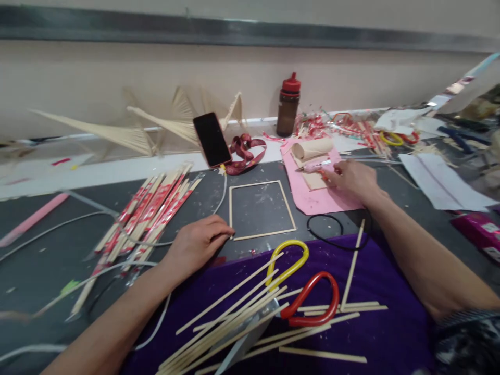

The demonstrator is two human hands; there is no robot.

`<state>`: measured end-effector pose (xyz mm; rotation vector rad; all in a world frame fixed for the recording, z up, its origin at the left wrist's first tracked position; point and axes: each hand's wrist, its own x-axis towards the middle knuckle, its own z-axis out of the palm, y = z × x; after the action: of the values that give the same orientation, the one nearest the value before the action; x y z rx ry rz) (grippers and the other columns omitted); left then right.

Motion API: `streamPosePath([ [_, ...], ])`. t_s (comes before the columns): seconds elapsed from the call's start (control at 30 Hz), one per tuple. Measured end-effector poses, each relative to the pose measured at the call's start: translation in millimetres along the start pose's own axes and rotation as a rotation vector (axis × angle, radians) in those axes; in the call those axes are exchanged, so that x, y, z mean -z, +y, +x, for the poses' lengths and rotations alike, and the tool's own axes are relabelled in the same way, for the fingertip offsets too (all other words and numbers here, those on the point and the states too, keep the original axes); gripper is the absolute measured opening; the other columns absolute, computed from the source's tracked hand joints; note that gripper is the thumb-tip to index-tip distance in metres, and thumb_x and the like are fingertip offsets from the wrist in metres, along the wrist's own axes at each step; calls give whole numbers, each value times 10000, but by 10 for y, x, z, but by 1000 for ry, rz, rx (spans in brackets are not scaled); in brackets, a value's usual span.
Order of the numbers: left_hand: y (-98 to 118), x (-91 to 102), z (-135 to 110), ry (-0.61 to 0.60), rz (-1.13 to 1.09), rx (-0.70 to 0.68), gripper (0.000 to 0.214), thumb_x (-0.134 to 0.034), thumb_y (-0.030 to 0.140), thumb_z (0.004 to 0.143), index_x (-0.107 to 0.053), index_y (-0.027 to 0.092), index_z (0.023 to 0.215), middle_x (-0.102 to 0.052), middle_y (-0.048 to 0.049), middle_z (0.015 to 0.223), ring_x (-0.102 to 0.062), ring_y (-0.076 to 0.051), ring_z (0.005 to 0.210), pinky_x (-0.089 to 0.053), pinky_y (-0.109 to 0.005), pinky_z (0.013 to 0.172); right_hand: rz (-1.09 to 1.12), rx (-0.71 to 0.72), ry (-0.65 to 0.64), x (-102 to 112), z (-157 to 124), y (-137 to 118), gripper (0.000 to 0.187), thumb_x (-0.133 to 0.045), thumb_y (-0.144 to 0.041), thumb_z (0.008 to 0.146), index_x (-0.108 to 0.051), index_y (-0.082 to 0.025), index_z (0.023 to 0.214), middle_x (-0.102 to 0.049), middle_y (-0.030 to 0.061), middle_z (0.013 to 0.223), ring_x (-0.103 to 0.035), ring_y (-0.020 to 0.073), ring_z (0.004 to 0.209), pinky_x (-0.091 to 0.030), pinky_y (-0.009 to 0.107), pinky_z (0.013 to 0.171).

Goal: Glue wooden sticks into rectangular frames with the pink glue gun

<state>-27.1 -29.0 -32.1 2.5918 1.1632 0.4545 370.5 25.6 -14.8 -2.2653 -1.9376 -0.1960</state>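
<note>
A square frame of thin wooden sticks lies flat on the dark grey table. At its near left corner, my left hand pinches the stick end between closed fingers. My right hand is wrapped round a pink hot glue gun, whose tip points left over a pink mat. A cardboard tube rests behind the glue gun. Close to me, loose wooden sticks lie across a purple cloth, partly over scissors with one yellow and one red handle.
Paper-wrapped chopsticks and white cables lie left. A phone leans before stick structures, near a red strap. A red-capped bottle stands by the wall. A black cable loop lies near my right arm.
</note>
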Motion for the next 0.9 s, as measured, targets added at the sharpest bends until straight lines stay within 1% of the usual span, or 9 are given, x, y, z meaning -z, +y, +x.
streamPosePath([
  [0.03, 11, -1, -2, -2, -5, 4, 218, -485, 255, 871, -699, 220, 890, -680, -7, 904, -637, -112, 807, -475, -210, 702, -25, 24, 77, 67, -52, -83, 509, -426, -578, 821, -671, -135, 876, -642, 138, 892, -575, 225, 751, -316, 269, 561],
  [0.1, 24, -8, -1, 15, -11, 14, 203, -501, 234, 862, -703, 213, 875, -682, -9, 874, -636, -110, 791, -473, -205, 684, 72, 156, 160, 209, -208, -311, 427, -448, -516, 846, -671, -174, 973, -647, 115, 954, -586, 227, 798, -362, 287, 610],
  [0.13, 27, -14, 1, 17, -14, 14, 195, -510, 228, 857, -704, 210, 870, -682, -10, 864, -636, -108, 783, -473, -203, 680, 198, 285, 121, 272, -310, -448, 359, -469, -463, 857, -672, -190, 971, -654, 87, 941, -589, 201, 790, -382, 280, 634],
  [0.2, 26, -25, 4, 22, -21, 16, 180, -526, 217, 848, -706, 206, 863, -682, -12, 862, -634, -106, 771, -472, -200, 667, 432, 558, -88, 349, -534, -740, 259, -490, -373, 874, -670, -198, 937, -660, 47, 893, -593, 152, 775, -412, 252, 679],
  [0.27, 23, -35, 3, 20, -25, 14, 174, -533, 208, 846, -706, 205, 863, -682, -13, 868, -632, -106, 766, -470, -201, 662, 492, 824, -254, 345, -727, -1010, 224, -485, -320, 892, -661, -190, 939, -642, 40, 877, -587, 129, 772, -410, 230, 679],
  [0.3, 22, -39, 2, 19, -24, 12, 173, -534, 203, 846, -706, 206, 866, -681, -14, 869, -631, -105, 765, -470, -203, 663, 450, 870, -269, 318, -793, -1122, 225, -470, -300, 902, -657, -184, 948, -630, 45, 874, -582, 128, 760, -402, 231, 660],
  [0.47, 21, -43, -6, 23, -9, 1, 170, -535, 194, 848, -704, 206, 867, -678, -12, 857, -625, -104, 764, -465, -203, 669, 279, 927, -289, 139, -823, -1398, 206, -487, -297, 893, -643, -202, 988, -612, 44, 901, -579, 147, 793, -359, 241, 628],
  [0.77, 24, -43, -16, 36, -3, -36, 174, -522, 208, 859, -696, 206, 869, -675, -14, 854, -622, -103, 766, -465, -202, 668, 241, 985, -295, 50, -823, -1440, 199, -473, -293, 900, -649, -210, 942, -614, 26, 864, -553, 129, 747, -288, 256, 582],
  [0.9, 24, -41, -13, 43, -3, -51, 173, -516, 209, 864, -689, 204, 868, -670, -11, 847, -619, -102, 765, -466, -201, 666, 231, 965, -272, 44, -842, -1463, 232, -439, -292, 919, -651, -198, 929, -610, 30, 834, -528, 122, 707, -264, 265, 570],
])
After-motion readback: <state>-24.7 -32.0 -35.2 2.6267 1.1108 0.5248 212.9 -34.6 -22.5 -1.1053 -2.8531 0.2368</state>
